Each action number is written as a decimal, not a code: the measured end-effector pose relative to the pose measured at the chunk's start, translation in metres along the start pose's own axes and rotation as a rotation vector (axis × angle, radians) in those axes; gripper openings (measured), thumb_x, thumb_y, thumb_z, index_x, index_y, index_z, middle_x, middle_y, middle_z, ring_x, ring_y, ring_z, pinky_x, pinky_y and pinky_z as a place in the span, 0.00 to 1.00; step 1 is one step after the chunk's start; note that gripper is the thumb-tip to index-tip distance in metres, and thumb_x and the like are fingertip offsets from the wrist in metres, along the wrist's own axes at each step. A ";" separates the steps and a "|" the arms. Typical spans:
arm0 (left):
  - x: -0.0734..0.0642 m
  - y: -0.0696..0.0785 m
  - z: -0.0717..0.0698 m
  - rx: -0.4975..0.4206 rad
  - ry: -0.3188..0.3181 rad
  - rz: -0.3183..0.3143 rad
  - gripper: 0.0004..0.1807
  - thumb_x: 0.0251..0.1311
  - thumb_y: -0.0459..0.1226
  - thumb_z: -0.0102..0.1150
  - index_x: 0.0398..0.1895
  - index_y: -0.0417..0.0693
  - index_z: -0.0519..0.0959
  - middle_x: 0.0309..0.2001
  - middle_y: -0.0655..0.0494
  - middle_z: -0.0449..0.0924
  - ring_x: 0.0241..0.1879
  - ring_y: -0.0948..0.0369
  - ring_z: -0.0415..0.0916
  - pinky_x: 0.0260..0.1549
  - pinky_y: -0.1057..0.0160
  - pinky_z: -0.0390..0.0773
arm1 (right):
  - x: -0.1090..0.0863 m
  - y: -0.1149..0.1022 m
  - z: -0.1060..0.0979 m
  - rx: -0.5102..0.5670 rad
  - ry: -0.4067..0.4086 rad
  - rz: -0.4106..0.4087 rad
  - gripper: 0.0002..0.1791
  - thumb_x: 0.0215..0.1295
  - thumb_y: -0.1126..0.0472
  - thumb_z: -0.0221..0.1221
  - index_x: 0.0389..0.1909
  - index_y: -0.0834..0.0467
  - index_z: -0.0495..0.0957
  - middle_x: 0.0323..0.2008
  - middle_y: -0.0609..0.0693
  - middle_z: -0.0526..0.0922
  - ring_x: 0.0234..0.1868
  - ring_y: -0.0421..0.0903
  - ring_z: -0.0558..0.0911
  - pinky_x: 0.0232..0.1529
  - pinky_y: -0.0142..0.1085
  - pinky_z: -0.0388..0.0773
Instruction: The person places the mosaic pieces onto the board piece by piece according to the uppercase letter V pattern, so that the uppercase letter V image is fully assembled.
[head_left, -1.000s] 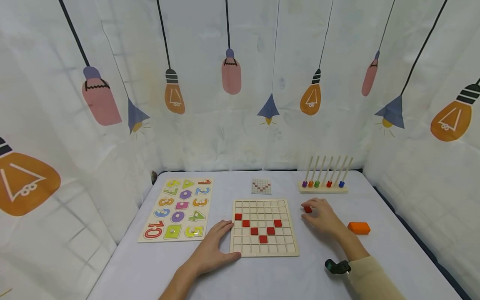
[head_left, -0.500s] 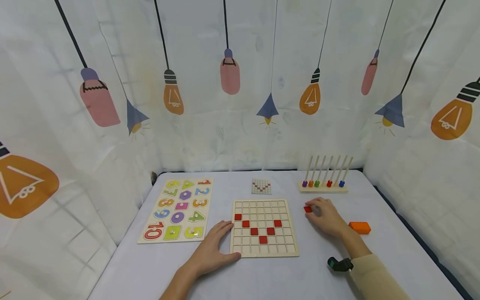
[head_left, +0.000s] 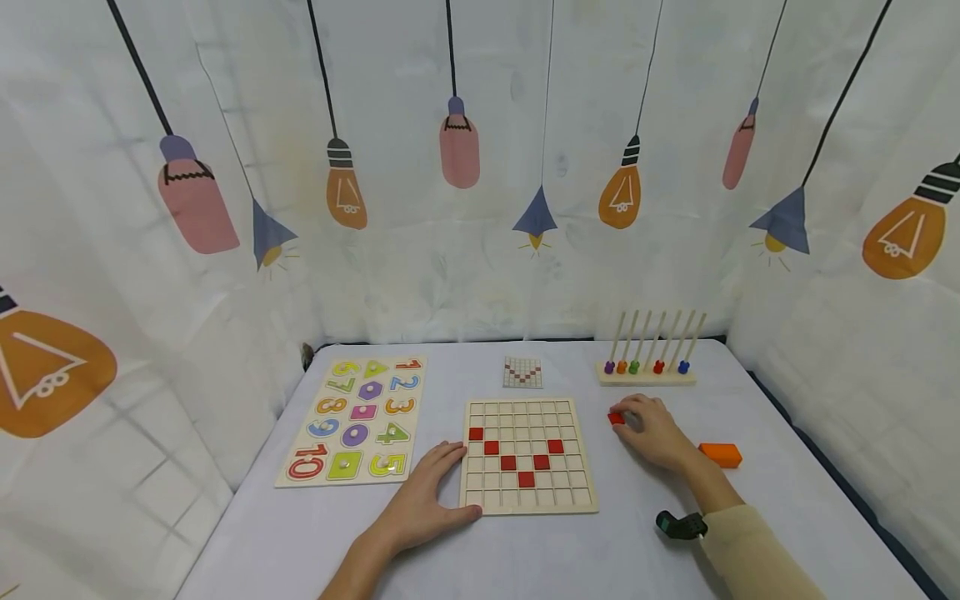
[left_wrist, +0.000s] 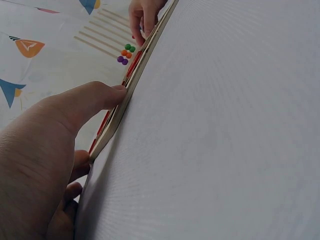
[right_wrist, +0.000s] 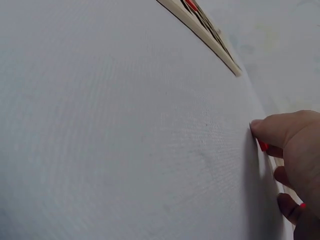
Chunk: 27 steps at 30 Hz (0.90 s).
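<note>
A square wooden grid board [head_left: 517, 507] lies mid-table, with several red square tiles in a V-like pattern in its cells. My left hand [head_left: 426, 502] rests at its near left corner, fingers stretched along the left side and thumb at the near edge. In the left wrist view the thumb [left_wrist: 102, 95] lies against the board's edge [left_wrist: 145, 62]. To the right of the board, my right hand [head_left: 654, 433] pinches a red square tile [head_left: 616, 418] between thumb and fingers, close over the tablecloth. The right wrist view shows only a sliver of this red tile [right_wrist: 262, 145].
A small pattern card [head_left: 522, 373] lies behind the board. At the back right stands a peg stand [head_left: 647, 380] with coloured beads. An orange block [head_left: 720, 455] sits beside my right forearm. A number puzzle board [head_left: 351, 421] lies on the left.
My right hand, with the red tile, has shifted slightly to the right, mostly in the first half second. My left hand and the grid board have stayed in place.
</note>
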<state>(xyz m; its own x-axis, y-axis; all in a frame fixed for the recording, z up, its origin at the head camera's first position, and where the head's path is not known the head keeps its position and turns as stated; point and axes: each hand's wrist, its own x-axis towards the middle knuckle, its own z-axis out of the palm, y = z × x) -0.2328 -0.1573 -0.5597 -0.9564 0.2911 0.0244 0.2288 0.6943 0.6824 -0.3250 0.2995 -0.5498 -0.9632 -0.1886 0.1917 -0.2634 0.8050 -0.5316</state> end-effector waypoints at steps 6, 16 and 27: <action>0.000 0.000 0.000 -0.002 0.002 0.004 0.58 0.53 0.69 0.79 0.86 0.60 0.69 0.87 0.63 0.62 0.90 0.51 0.54 0.84 0.34 0.64 | -0.001 -0.001 -0.002 0.010 -0.004 0.006 0.11 0.75 0.58 0.71 0.55 0.52 0.89 0.62 0.55 0.85 0.62 0.58 0.75 0.66 0.61 0.77; -0.001 0.001 0.000 -0.009 0.003 0.004 0.58 0.53 0.68 0.79 0.86 0.60 0.69 0.88 0.62 0.62 0.90 0.50 0.54 0.84 0.34 0.63 | -0.003 -0.003 -0.001 0.017 0.009 0.009 0.10 0.78 0.58 0.70 0.55 0.51 0.89 0.62 0.54 0.86 0.62 0.57 0.75 0.68 0.63 0.77; -0.001 0.002 -0.001 -0.009 -0.003 -0.005 0.58 0.53 0.69 0.79 0.86 0.61 0.68 0.88 0.62 0.61 0.90 0.50 0.53 0.84 0.33 0.63 | -0.001 -0.003 0.000 0.032 0.015 0.019 0.10 0.77 0.55 0.70 0.55 0.50 0.88 0.60 0.51 0.87 0.61 0.54 0.75 0.67 0.60 0.78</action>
<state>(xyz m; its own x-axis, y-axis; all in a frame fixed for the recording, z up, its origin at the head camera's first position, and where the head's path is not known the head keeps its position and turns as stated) -0.2312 -0.1567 -0.5578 -0.9569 0.2898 0.0192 0.2228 0.6900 0.6887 -0.3234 0.2974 -0.5481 -0.9672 -0.1650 0.1934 -0.2470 0.7899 -0.5612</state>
